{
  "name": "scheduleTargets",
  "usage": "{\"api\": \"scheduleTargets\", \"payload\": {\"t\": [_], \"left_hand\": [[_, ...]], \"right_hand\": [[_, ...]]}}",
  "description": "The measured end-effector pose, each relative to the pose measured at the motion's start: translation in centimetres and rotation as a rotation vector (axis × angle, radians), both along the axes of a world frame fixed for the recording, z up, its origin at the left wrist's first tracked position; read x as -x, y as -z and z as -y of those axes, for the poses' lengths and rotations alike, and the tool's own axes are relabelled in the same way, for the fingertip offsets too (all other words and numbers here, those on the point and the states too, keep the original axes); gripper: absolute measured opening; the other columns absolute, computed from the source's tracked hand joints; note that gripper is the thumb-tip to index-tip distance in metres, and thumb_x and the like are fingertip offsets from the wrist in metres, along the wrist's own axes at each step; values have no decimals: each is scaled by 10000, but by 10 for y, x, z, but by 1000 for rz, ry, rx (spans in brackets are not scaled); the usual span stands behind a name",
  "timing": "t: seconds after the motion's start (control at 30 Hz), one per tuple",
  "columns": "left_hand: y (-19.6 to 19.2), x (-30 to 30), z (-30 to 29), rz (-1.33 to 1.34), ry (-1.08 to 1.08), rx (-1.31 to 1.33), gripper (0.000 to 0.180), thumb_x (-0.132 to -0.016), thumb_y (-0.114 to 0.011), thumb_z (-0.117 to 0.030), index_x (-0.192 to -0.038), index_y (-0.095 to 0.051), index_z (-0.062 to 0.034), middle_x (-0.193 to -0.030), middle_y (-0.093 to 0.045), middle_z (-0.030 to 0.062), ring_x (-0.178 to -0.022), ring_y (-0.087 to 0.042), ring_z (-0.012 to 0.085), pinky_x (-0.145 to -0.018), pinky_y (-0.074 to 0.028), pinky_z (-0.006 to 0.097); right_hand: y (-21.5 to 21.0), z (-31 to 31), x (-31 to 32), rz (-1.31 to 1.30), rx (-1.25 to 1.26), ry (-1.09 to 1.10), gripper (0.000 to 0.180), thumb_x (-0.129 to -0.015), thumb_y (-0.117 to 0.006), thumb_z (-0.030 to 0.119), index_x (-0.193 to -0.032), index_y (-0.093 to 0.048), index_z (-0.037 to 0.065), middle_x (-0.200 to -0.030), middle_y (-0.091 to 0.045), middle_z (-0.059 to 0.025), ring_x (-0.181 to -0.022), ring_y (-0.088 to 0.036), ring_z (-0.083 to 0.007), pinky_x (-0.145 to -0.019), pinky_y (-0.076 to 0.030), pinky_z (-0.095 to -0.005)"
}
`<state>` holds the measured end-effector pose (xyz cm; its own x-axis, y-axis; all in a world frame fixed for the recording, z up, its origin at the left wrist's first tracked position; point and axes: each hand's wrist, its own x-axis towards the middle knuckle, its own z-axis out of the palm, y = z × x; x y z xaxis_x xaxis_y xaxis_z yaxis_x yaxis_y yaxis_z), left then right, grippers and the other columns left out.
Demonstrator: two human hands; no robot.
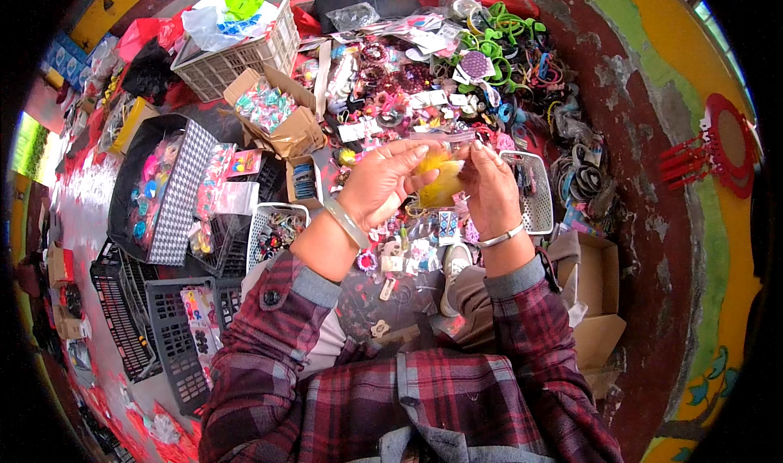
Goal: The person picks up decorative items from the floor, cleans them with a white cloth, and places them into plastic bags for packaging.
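From the head view, the person is sitting over a crowded spread of trinkets, holding both hands up together above the lap. The left hand is curling its fingers and thumb closed around the near side of a small clear plastic bag, and the right hand is pinching the bag's other side, its fingertips closed on the upper edge. Inside the bag a fluffy yellow ornament is showing, sitting between the two thumbs and slightly below the fingertips, with the bag's top strip stretching across just above the knuckles.

To my eye, handling this well is calling for a light pinch on the film alone, keeping the two grips level so the opening is staying taut and the soft yellow piece is not getting crushed or slipping out of the bottom.

A pale bangle is circling the left wrist and a thin silver bracelet the right. Around the hands things are lying thickly: a white mesh basket just right of the right hand, an open cardboard box of wrapped pieces up to the left, green hair hoops further back, and black plastic trays near the left sleeve. An empty brown carton is sitting by the right elbow.
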<state>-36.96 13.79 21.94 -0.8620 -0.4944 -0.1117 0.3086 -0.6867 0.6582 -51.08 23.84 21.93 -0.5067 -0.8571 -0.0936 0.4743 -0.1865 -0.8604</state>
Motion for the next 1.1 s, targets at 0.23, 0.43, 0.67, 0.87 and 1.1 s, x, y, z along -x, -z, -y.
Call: {"api": "scheduleTargets", "payload": {"t": [0.23, 0.43, 0.67, 0.87, 1.1], "left_hand": [[-1, 1, -3, 7, -48, 21, 252, -903, -450, -117, -1082, -524, 44, -1074, -569, 127, -994, -563, 204, -827, -499, 293], [10, 1, -6, 165, -133, 116, 267, -907, -445, -128, -1118, -498, 27, -1062, -569, 102, -977, -565, 186, -845, -488, 310], [24, 13, -13, 165, -184, 585, 202, -893, -449, -108, -959, -568, 41, -815, -607, 73, -755, -529, 84, -656, -445, 247], [40, 15, -14, 281, -229, 1011, 122, -839, -461, -78, -884, -547, -5, -722, -558, 188, -658, -567, 284, -592, -436, 336], [25, 11, -20, 328, -306, 1213, 150, -824, -453, -58, -914, -566, -17, -751, -569, 203, -714, -569, 356, -603, -447, 377]], "right_hand": [[10, 1, 6, -61, -184, 123, 144, -860, -544, 163, -927, -584, 43, -822, -600, -23, -727, -558, -108, -647, -439, -245], [-17, 4, -13, -1389, 44, 484, 165, -743, -615, 45, -906, -620, 68, -814, -602, -68, -763, -560, -213, -674, -428, -306], [-12, 5, -17, -1621, 7, 363, 154, -694, -623, 49, -843, -639, 79, -799, -611, -58, -732, -563, -244, -664, -430, -344], [-17, 1, -19, -1872, -59, 322, 101, -699, -625, 96, -800, -623, 93, -778, -600, -37, -698, -555, -219, -633, -413, -330], [-19, 3, -21, -1957, -63, 325, 72, -656, -596, 124, -685, -534, 101, -698, -535, -36, -670, -525, -223, -628, -397, -348]]}}
